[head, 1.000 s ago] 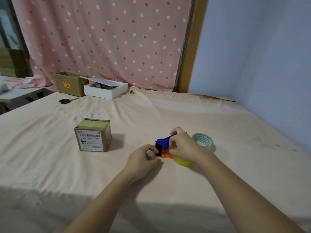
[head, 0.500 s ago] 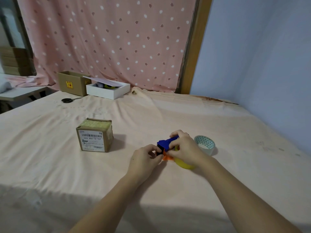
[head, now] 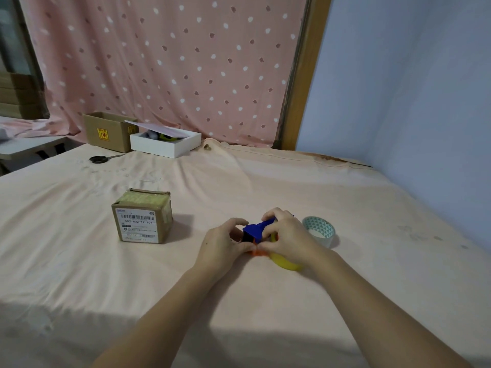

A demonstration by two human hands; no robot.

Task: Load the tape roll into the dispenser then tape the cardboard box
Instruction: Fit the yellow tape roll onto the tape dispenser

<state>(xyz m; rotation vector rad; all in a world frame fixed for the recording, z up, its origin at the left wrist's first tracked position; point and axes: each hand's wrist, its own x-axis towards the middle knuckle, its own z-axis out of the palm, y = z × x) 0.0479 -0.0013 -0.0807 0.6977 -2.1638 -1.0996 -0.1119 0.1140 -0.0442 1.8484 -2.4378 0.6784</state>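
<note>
Before you lies a wide surface point(head: 265, 181) covered with a peach cloth, and behind it hangs a pink curtain point(head: 164, 65) with white and dark dots. At the far left edge stand an open brown carton point(head: 106, 132) and, touching it, a white box point(head: 166, 144) with a loose lid; a pair of scissors point(head: 99, 159) lies just in front of them. Nearer to you, left of centre, the small cardboard box point(head: 143, 217) stands upright with its barcode label facing you and pale tape over its top. Your left hand point(head: 223, 244) and right hand point(head: 288, 239) meet at the tape dispenser point(head: 256, 229), which rests low on the cloth (blue body, orange base, and a yellow part showing under your right wrist). Your right hand is closed over the top and back of the dispenser, and the fingers of your left hand pinch at its front end; what exactly they pinch I cannot tell. The tape roll point(head: 318, 231), with a teal triangle pattern, lies flat just right of your right hand, outside the dispenser.
</note>
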